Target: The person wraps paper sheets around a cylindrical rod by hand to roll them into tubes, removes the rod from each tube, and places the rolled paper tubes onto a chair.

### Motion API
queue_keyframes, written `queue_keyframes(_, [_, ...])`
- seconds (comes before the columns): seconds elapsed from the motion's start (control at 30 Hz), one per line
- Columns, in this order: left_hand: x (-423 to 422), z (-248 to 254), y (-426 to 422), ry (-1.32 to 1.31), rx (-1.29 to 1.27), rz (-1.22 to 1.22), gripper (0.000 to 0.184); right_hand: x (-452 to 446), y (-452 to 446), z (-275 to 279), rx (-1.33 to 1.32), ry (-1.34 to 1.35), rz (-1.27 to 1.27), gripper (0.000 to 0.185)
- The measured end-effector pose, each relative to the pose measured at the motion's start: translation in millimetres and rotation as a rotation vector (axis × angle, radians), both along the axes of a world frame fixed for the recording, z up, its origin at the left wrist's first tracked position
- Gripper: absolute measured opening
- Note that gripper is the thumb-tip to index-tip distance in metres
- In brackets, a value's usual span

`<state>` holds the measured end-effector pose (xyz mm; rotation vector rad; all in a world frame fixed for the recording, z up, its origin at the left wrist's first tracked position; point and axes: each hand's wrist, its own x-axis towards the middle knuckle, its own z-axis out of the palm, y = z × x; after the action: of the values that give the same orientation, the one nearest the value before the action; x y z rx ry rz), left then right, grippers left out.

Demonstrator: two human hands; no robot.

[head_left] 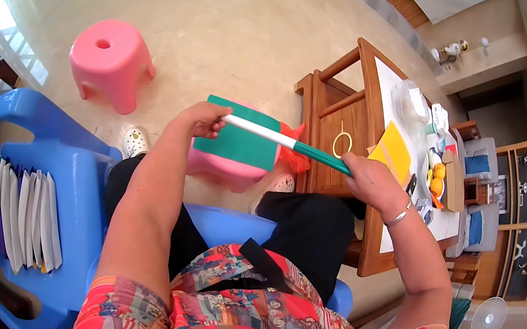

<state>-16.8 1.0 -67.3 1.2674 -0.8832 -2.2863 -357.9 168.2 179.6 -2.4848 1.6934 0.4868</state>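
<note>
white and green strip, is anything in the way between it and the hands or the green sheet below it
Nothing visible: the left hand and right hand hold the white and green strip directly, and nothing shows between it and the green sheet.

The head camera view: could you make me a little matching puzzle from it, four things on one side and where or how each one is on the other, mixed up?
Things
1. White-and-green strip
2. Far pink stool
3. Blue chair
4. Yellow sheet

Places and states
A. Bearing a row of folded pieces
B. At the edge of the wooden table
C. Held between the left hand and the right hand
D. On the floor, nothing on its seat

Pairs: 1-C, 2-D, 3-A, 4-B
</note>
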Motion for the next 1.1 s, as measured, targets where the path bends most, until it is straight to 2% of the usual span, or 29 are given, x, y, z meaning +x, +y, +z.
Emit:
queue_keyframes(0.17, [13,-10,-7,-0.025,0.000,-0.039,0.027,-7,10,-5,0.025,-0.014,-0.036,0.015])
queue_keyframes(0.33, [13,-33,-8,-0.213,-0.012,0.162,0.028,-14,12,4,0.031,-0.087,-0.152,0.021])
queue_keyframes(0.43, [-2,-61,-1,-0.372,-0.027,0.246,0.032,4,9,-4,0.034,-0.186,-0.278,0.025])
queue_keyframes(0.6, [-17,-103,2,-0.600,-0.123,0.220,0.036,47,-9,-61,-0.048,-0.560,-0.228,0.029])
queue_keyframes(0.7, [-10,-98,0,-0.663,-0.126,0.237,0.031,69,-39,-135,-0.147,-0.738,-0.233,0.029])
queue_keyframes(0.8, [-8,-93,4,-0.686,-0.201,0.124,0.029,93,-49,-161,-0.215,-0.781,-0.311,0.030])
queue_keyframes(0.93, [-14,-47,14,-0.823,-0.226,0.107,0.034,96,-47,-195,-0.294,-0.832,-0.357,0.031])
queue_keyframes(1.03, [-21,-44,7,-1.041,-0.766,0.336,0.037,87,-51,-210,-0.307,-0.800,-0.363,0.037])
queue_keyframes(1.07, [-23,-41,3,-0.808,-0.698,0.422,0.038,84,-54,-213,-0.324,-0.788,-0.360,0.036])
queue_keyframes(1.1, [-27,5,8,-0.576,-0.624,0.499,0.039,83,-59,-210,-0.342,-0.777,-0.357,0.036])
